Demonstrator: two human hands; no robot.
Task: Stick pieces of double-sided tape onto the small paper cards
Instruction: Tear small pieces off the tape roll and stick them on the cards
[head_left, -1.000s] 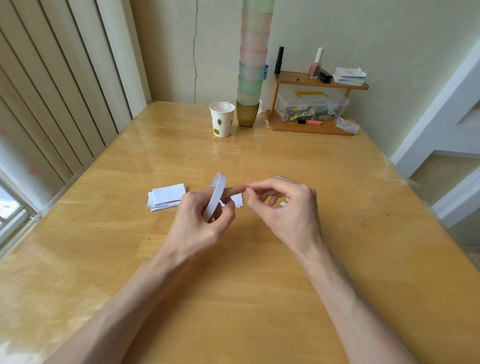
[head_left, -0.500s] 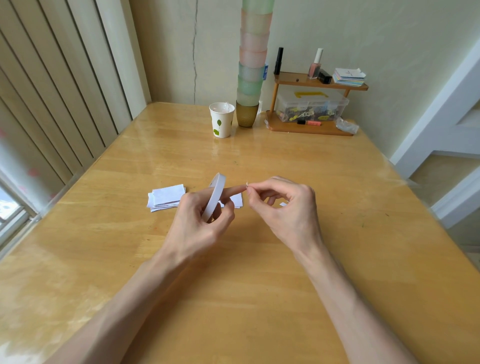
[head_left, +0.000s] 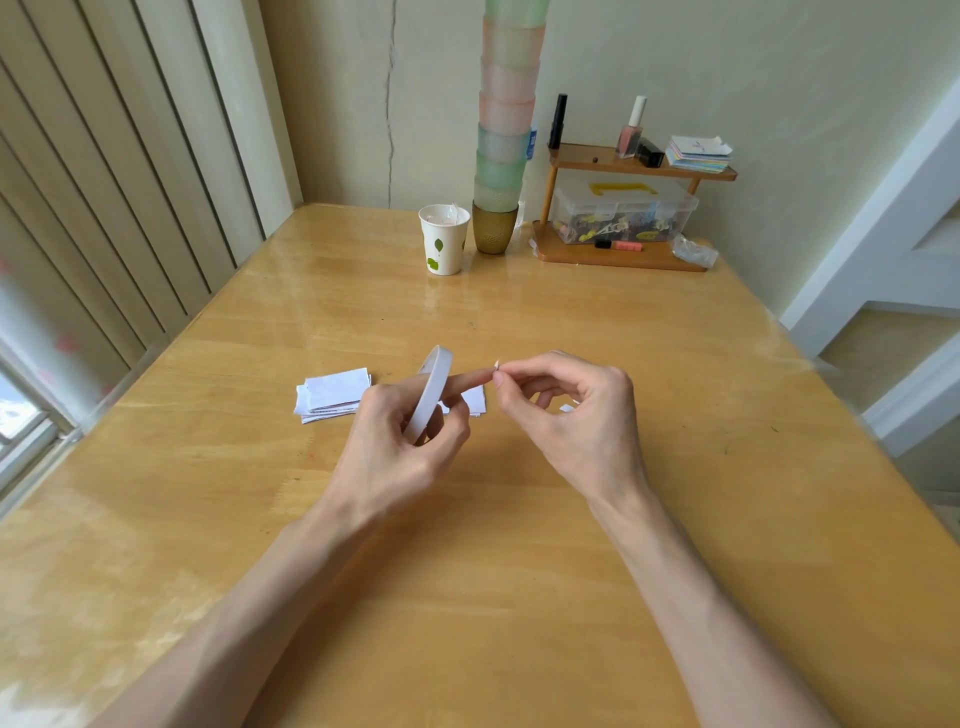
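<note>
My left hand (head_left: 400, 441) grips a white roll of double-sided tape (head_left: 430, 389) on edge above the table, its index finger stretched out to the right. My right hand (head_left: 571, 421) pinches a tiny bit of tape (head_left: 496, 364) between thumb and index finger, right at the tip of that left index finger. A small stack of white paper cards (head_left: 335, 394) lies on the table left of my hands. One more white card (head_left: 475, 400) lies under my hands, partly hidden. A small white scrap (head_left: 566, 408) shows behind my right fingers.
At the far edge of the wooden table (head_left: 519, 597) stand a paper cup (head_left: 443, 239), a tall stack of coloured cups (head_left: 504, 130) and a small wooden shelf (head_left: 623, 208) with a clear box. Vertical blinds (head_left: 104, 182) run along the left.
</note>
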